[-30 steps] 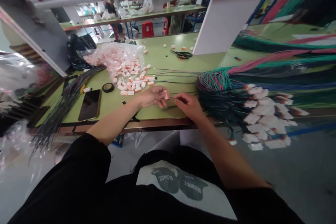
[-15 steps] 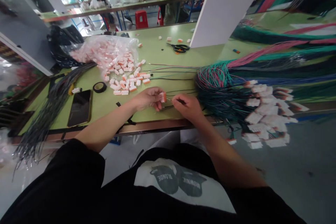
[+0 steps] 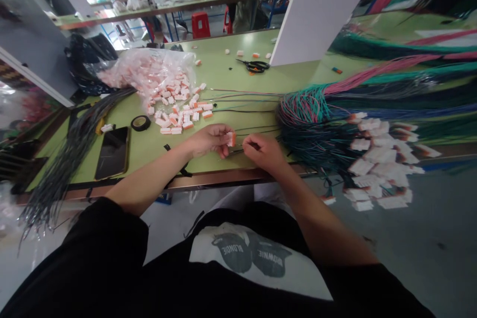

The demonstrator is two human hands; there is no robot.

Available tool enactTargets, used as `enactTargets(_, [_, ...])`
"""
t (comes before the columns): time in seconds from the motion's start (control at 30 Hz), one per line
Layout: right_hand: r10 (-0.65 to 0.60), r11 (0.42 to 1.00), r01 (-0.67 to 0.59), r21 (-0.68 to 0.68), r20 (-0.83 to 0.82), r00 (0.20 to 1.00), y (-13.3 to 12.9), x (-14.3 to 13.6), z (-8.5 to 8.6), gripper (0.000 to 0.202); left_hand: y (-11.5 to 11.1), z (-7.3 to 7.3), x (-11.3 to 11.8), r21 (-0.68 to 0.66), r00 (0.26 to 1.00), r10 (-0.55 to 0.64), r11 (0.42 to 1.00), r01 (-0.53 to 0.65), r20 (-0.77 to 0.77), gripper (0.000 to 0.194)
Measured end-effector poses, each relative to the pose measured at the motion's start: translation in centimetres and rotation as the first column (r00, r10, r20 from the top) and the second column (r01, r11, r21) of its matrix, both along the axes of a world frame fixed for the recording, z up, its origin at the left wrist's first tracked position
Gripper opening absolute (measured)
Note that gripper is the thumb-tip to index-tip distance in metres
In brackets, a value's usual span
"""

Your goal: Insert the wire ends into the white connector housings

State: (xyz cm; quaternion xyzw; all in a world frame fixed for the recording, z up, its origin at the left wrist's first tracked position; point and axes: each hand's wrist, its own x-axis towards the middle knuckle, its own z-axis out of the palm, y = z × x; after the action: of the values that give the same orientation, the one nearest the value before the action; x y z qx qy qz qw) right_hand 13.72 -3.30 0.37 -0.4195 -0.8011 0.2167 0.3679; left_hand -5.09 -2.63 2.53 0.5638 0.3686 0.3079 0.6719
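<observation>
Between the thumb and fingers of my left hand (image 3: 211,141) is a small white-and-orange connector housing (image 3: 231,139), its orange side facing right. Just right of it, my right hand (image 3: 264,151) is closed in a pinch on a thin wire, mostly hidden by the fingers. A small gap separates the two hands. Dark loose wires (image 3: 257,127) run behind them from a thick wire bundle (image 3: 303,109) on the right. More connector housings (image 3: 182,117) lie in a loose pile beyond my left hand, spilling from a clear plastic bag (image 3: 149,67).
A phone (image 3: 112,154) and black tape roll (image 3: 140,122) lie left. Black-handled snips (image 3: 255,66) rest farther back beside a white upright panel (image 3: 316,15). Wired connectors (image 3: 383,159) hang over the table's front edge at right. Grey wires (image 3: 82,154) drape at far left.
My right hand has shifted slightly left and down, and the pale wire end seen earlier between the hands is less visible. My left hand keeps its hold on the connector housing.
</observation>
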Motion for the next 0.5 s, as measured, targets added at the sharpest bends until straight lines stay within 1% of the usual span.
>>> enactTargets(0.1, [0.0, 1.0, 0.0, -0.006, 0.023, 1.0, 0.1, -0.1, -0.1, 0.011, -0.2, 0.0, 0.2, 0.057, 0.998, -0.001, 0.998, 0.004, -0.06, 0.019])
enactTargets(0.23, [0.018, 1.0, -0.017, -0.012, 0.065, 0.998, 0.2, -0.1, -0.3, 0.009, -0.4, -0.1, 0.6, 0.123, 0.988, 0.051, 0.992, -0.033, -0.144, 0.017])
enactTargets(0.37, [0.066, 0.998, -0.065, -0.012, 0.109, 0.992, 0.4, -0.1, -0.4, 0.012, -0.7, -0.2, 0.9, 0.125, 0.98, 0.076, 0.991, -0.053, -0.187, 0.013])
enactTargets(0.5, [0.107, 0.994, -0.109, 0.006, 0.168, 0.98, 0.4, 0.0, -0.5, 0.018, -1.1, -0.2, 1.3, 0.118, 0.975, 0.108, 0.989, -0.086, -0.196, 0.009])
